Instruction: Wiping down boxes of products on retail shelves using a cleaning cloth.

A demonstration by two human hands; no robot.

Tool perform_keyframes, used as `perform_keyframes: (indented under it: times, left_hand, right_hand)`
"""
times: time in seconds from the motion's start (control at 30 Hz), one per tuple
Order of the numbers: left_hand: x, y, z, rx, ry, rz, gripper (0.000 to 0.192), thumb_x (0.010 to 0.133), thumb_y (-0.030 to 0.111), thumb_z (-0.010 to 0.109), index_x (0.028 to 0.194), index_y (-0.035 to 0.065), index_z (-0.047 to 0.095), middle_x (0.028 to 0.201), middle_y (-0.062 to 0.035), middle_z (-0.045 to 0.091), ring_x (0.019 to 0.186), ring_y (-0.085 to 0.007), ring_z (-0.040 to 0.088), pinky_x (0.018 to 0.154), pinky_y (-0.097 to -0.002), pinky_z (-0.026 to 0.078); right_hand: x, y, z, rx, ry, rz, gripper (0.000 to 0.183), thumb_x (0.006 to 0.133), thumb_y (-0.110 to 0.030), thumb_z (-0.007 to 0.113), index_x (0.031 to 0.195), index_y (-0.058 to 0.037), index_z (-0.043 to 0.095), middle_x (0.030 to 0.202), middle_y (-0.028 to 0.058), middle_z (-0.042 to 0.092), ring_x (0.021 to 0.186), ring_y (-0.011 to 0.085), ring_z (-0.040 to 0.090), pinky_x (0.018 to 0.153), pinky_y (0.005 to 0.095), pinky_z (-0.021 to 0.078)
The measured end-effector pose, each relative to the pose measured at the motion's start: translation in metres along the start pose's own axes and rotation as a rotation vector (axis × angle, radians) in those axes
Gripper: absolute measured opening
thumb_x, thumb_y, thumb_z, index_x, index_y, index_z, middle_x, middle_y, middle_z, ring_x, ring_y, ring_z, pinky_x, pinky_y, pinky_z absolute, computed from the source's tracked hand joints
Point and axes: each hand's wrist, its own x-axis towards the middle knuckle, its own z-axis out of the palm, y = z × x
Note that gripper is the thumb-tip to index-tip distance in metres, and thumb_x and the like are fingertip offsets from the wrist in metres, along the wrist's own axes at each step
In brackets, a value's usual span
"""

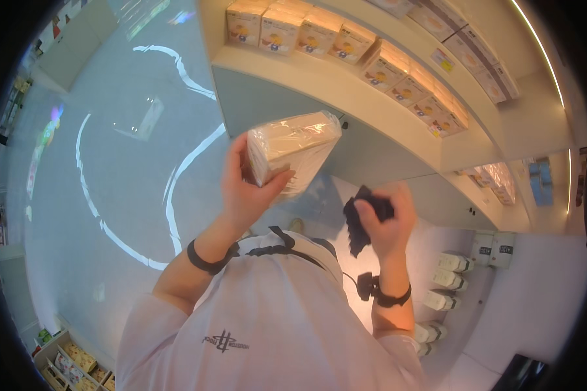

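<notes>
My left hand (pixel 254 188) grips a pale box wrapped in clear, shiny film (pixel 298 146), fingers at its left end and thumb across the near face. The box is tilted in the air in front of a lit shelf. To its right, my right hand (pixel 389 215) clutches a crumpled dark cloth (pixel 359 220) whose jagged edge hangs below the fingers. That hand is slightly blurred. A gap separates the cloth from the box.
Packaged boxes (pixel 352 44) stand in a row on the curved shelf (pixel 323 80), above grey cabinet doors (pixel 386 146). Several white containers (pixel 447 278) line the lower right. A display bin of packets (pixel 78 361) sits lower left. Glossy floor (pixel 122 195) spreads at left.
</notes>
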Motion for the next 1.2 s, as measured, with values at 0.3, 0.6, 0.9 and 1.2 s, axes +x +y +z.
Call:
perform_keyframes:
  times: [0.3,0.6,0.9,1.2]
  left_hand:
    - [0.018,0.023,0.007,-0.486,-0.130,-0.389,0.076,0.080,0.003,0.083,0.143,0.0038,0.040,0.130,-0.0103,0.059,0.117,-0.0201,0.062,0.097,-0.0349,0.053]
    - [0.028,0.011,-0.004,-0.940,-0.572,-0.453,0.067,0.092,0.025,0.073,0.147,0.0027,0.043,0.140,-0.0088,0.057,0.127,-0.0195,0.056,0.107,-0.0394,0.045]
    - [0.013,-0.041,0.034,-0.806,-0.692,-0.391,0.069,0.097,0.033,0.067,0.153,0.0102,0.034,0.143,-0.0106,0.054,0.129,-0.0230,0.056,0.104,-0.0398,0.051]
    - [0.014,-0.037,0.012,-0.957,-0.257,-0.394,0.075,0.097,0.039,0.063,0.156,0.0158,0.022,0.138,-0.0097,0.056,0.118,-0.0204,0.065,0.094,-0.0376,0.058]
  right_hand:
    - [0.006,0.048,0.035,0.766,-0.420,0.429,0.052,0.071,-0.026,0.091,0.108,-0.0064,0.060,0.103,0.0012,0.066,0.093,0.0119,0.059,0.088,0.0293,0.0479]
    - [0.005,0.059,0.043,1.317,-0.462,0.634,0.065,0.077,-0.032,0.084,0.128,-0.0004,0.059,0.117,0.0084,0.069,0.107,0.0173,0.065,0.096,0.0326,0.0507]
    - [-0.014,0.041,0.093,1.663,-0.539,1.090,0.053,0.093,-0.037,0.066,0.130,0.0003,0.059,0.118,0.0116,0.069,0.100,0.0193,0.070,0.085,0.0342,0.0590]
    - [0.034,0.056,-0.003,1.274,-0.401,0.612,0.037,0.093,-0.017,0.058,0.126,0.0003,0.056,0.118,0.0148,0.065,0.097,0.0208,0.066,0.084,0.0337,0.0568]
